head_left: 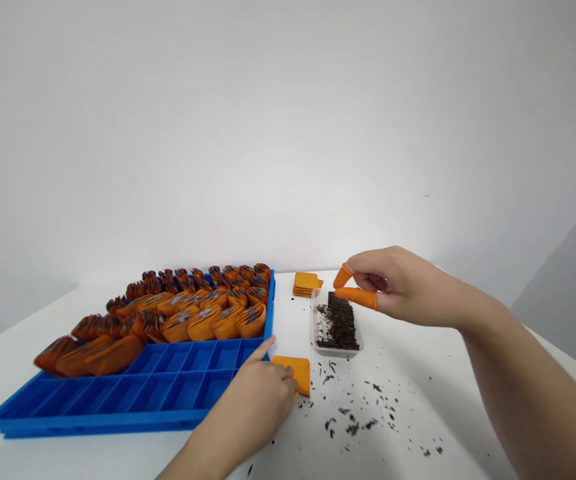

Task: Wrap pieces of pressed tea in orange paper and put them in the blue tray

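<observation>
Just right of centre: a clear box [347, 352] stands on the white table [418, 393], with dark, thin strips [343, 327] lined up in a row inside it.
Strips' long axis: the row runs from far to near, its near end slightly to the right; each strip seems to lie crosswise, left to right.
Right hand: the nearer hand [402, 287] to the strips; it comes in from the right, above the box's far end.
Orange-tipped fingers: the right thumb and forefinger [358, 299] wear orange covers and point left, their tips close together with only a sliver between. Nothing shows in that gap; whether they touch or pinch a strip, I cannot tell.
Strips from these fingers: just below the tips at the far end, with most of the row stretching nearer.
Left hand: palm down [254, 395], nearer to the viewer and left of the box, its fingers over an orange pouch [300, 372] on the table; how firmly they grip it, I cannot tell. One finger reaches out toward the tray.
Pouch: between tray and box, nearer than the box.
Blue tray [118, 422]: at left, filled pouches [226, 325] standing in its far rows.
Pile: orange pieces [307, 283] lie stacked left of the box's far end.
Crumbs: dark bits [353, 427] scattered near the box.
</observation>
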`<move>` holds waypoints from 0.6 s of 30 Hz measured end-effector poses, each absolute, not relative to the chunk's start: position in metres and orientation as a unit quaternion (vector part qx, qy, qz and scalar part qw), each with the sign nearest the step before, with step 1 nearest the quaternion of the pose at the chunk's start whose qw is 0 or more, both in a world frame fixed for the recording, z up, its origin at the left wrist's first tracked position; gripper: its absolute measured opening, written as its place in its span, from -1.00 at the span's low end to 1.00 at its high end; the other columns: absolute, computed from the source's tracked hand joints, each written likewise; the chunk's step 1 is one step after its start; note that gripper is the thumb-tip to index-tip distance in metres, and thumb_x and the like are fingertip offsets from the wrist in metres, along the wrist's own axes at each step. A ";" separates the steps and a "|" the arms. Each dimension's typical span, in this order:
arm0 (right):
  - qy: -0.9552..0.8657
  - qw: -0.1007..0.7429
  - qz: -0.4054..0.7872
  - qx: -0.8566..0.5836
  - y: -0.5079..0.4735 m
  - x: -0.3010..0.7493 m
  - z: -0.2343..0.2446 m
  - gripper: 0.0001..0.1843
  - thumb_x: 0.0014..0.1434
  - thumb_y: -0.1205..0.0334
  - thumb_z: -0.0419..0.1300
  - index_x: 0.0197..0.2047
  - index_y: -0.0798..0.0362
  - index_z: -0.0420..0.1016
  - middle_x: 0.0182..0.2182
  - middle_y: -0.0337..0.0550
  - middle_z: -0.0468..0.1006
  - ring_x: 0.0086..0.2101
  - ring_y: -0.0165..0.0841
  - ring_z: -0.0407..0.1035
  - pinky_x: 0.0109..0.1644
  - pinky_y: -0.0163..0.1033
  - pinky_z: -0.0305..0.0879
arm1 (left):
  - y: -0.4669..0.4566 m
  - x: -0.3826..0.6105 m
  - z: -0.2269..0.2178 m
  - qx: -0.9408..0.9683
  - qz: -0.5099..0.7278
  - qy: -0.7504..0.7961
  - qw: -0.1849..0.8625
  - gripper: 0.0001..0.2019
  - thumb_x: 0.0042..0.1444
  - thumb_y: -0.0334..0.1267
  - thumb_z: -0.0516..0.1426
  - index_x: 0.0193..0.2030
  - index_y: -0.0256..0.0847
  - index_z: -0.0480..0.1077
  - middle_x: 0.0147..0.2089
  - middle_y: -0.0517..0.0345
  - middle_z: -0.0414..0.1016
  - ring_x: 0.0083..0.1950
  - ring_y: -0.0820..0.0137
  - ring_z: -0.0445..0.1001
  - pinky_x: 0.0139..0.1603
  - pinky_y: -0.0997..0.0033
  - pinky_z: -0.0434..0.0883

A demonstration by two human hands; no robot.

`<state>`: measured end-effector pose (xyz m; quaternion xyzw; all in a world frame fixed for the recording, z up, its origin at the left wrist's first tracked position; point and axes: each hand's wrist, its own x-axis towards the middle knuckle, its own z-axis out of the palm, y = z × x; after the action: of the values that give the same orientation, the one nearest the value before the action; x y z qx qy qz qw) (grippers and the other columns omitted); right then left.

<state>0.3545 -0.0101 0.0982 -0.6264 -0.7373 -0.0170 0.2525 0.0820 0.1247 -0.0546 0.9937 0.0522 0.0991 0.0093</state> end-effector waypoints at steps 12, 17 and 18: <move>-0.759 0.198 -0.009 -0.620 0.006 0.326 0.074 -0.78 0.46 0.04 0.22 -0.19 -0.05 0.55 -0.47 -0.31 0.43 -0.45 -0.39 0.25 -0.39 -0.27 0.06 | 0.116 0.077 -0.030 0.993 0.016 0.090 0.073 -0.69 0.45 -0.33 0.10 -0.31 -0.13 0.58 -0.28 0.19 0.70 -0.19 0.19 0.70 0.58 -0.33 -0.01; -0.774 0.190 -0.003 -0.604 0.007 0.315 0.032 -0.75 0.42 -0.04 0.29 -0.07 -0.04 0.56 -0.25 -0.23 0.53 -0.40 -0.40 0.32 -0.35 -0.27 0.15 | 0.123 0.074 -0.032 0.991 0.088 0.042 0.086 -0.65 0.44 -0.38 0.05 -0.29 -0.07 0.61 -0.30 0.21 0.71 -0.24 0.25 0.69 0.50 -0.19 0.23; -0.772 0.197 0.001 -0.604 0.005 0.316 0.023 -0.69 0.40 -0.10 0.31 0.00 -0.05 0.55 -0.22 -0.22 0.54 -0.37 -0.38 0.34 -0.33 -0.26 0.18 | 0.125 0.075 -0.034 0.990 0.109 0.034 0.077 -0.65 0.44 -0.39 0.04 -0.27 -0.07 0.61 -0.30 0.19 0.71 -0.26 0.25 0.68 0.46 -0.14 0.29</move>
<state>0.3156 0.0049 0.0227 -0.6040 -0.7723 0.0013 0.1967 0.0749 0.1255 -0.0342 0.9905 0.0340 0.1089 0.0770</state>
